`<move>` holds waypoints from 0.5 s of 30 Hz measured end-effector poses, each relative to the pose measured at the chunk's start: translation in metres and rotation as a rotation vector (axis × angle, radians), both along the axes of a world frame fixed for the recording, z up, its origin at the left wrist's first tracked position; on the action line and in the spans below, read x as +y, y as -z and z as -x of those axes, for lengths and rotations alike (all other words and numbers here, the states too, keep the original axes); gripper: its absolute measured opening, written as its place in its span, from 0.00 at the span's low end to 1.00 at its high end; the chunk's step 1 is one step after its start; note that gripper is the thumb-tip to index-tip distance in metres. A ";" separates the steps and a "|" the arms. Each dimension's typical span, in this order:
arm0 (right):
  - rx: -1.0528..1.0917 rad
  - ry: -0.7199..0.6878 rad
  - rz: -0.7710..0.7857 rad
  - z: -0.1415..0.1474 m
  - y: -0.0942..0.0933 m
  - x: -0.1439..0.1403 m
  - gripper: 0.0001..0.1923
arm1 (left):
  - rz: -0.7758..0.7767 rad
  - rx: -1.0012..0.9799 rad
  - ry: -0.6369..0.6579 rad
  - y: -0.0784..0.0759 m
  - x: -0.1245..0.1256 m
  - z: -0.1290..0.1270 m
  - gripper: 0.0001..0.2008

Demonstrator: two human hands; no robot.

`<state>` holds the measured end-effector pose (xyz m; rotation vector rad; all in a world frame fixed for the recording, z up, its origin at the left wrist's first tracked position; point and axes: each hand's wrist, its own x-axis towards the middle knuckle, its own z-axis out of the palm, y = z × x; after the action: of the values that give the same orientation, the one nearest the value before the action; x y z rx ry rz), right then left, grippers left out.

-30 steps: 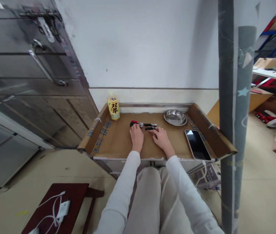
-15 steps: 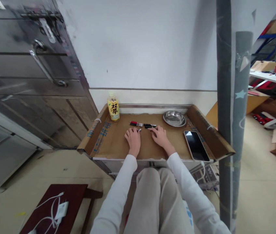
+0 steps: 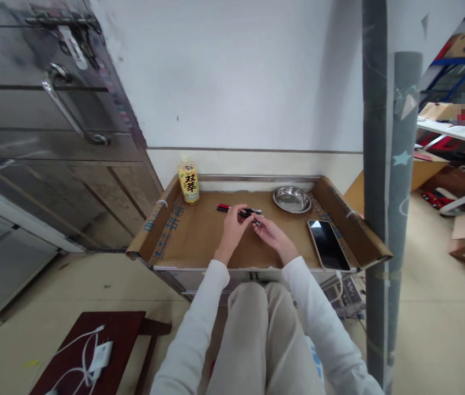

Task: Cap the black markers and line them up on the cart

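My left hand [image 3: 233, 227] is curved, thumb and fingertips meeting at a slim, short black-and-silver stick [image 3: 257, 221]. From the other side my right hand [image 3: 270, 232] pinches the same stick near its silver end. What kind of thing it is, I cannot make out. Just behind the hands, on the cardboard-lined tabletop [image 3: 191, 241], lie a slim red-and-black stick [image 3: 223, 207], partly covered by my left fingers, and similar black sticks with silver ends [image 3: 254, 210].
A yellow-labelled drink bottle [image 3: 188, 184] stands at the back left. A round metal dish [image 3: 292, 199] sits back right, and a phone [image 3: 328, 245] lies in front of it with a white cable. Cardboard flaps [image 3: 350, 219] edge the sides; a grey pole [image 3: 389, 192] rises at the right.
My hands have come together over the middle. The left hand lifted the slim stick off the cardboard and moved right; the right hand has turned inward and grips it too.
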<state>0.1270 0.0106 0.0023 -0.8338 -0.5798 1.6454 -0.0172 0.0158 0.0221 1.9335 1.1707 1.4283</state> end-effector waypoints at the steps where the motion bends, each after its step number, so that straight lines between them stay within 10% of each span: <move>1: 0.062 -0.017 0.020 -0.001 0.000 -0.001 0.05 | 0.010 -0.020 0.007 -0.001 0.000 0.000 0.15; 15: 0.218 -0.059 0.086 0.000 0.003 -0.010 0.10 | 0.072 -0.161 0.058 -0.009 -0.003 0.000 0.11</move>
<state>0.1270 0.0010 -0.0003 -0.6928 -0.3863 1.7986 -0.0175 0.0128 0.0315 1.7540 1.0683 1.4614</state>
